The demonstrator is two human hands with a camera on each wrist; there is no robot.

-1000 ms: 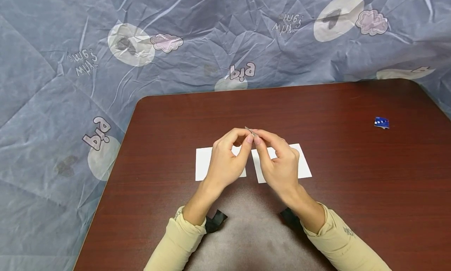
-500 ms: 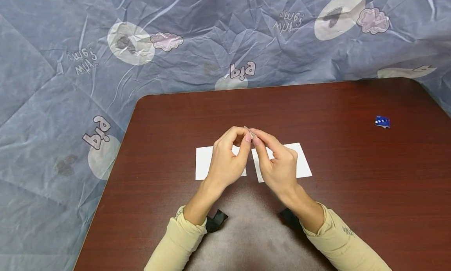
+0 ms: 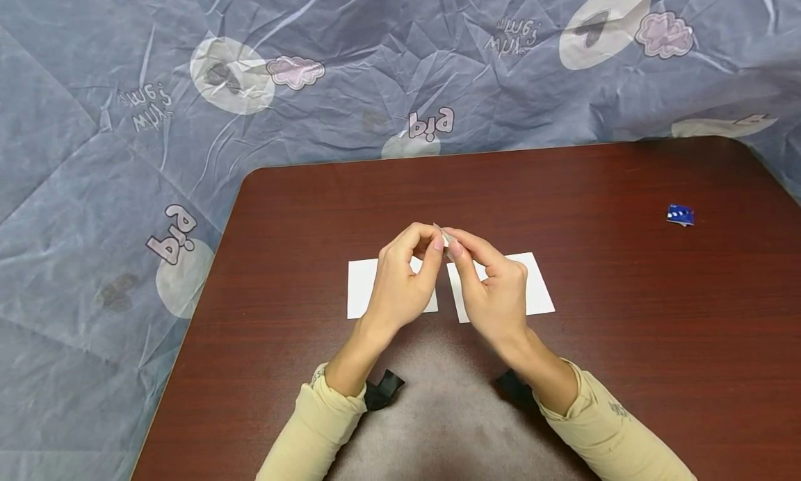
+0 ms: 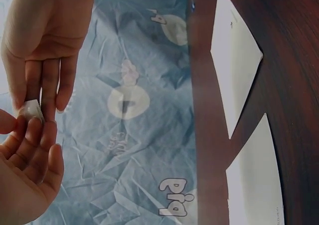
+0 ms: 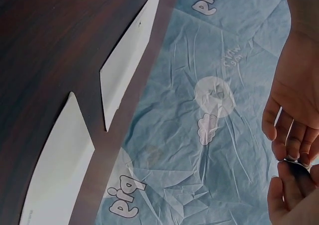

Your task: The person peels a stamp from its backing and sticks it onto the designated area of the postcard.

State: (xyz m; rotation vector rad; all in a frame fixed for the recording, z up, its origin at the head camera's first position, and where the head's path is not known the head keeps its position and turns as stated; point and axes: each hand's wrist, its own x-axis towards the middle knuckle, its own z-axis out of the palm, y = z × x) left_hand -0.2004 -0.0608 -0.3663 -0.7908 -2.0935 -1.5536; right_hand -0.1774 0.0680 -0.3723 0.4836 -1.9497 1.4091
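Note:
Both hands are raised over the middle of the table, their fingertips meeting at a small, thin whitish piece (image 3: 446, 239). My left hand (image 3: 403, 279) pinches its left side between thumb and fingers. On the other side, my right hand (image 3: 496, 290) pinches it the same way. In the left wrist view the small piece (image 4: 32, 110) shows a pale face between the two hands' fingers; from the right wrist it looks dark against the light. Fingers hide much of it, and I cannot tell what it is. Below the hands lie a left white card (image 3: 361, 290) and a right white card (image 3: 539, 286).
The dark red-brown wooden table (image 3: 300, 217) has a small blue packet (image 3: 680, 215) with white marks near its right side. A crumpled grey-blue printed cloth (image 3: 350, 57) hangs behind the far edge. Black straps (image 3: 383, 390) show by the sleeves.
The small piece has turned slightly between the fingers, so more of its white face shows. The two thumbs have drawn a little apart. Cards and packet stay in place.

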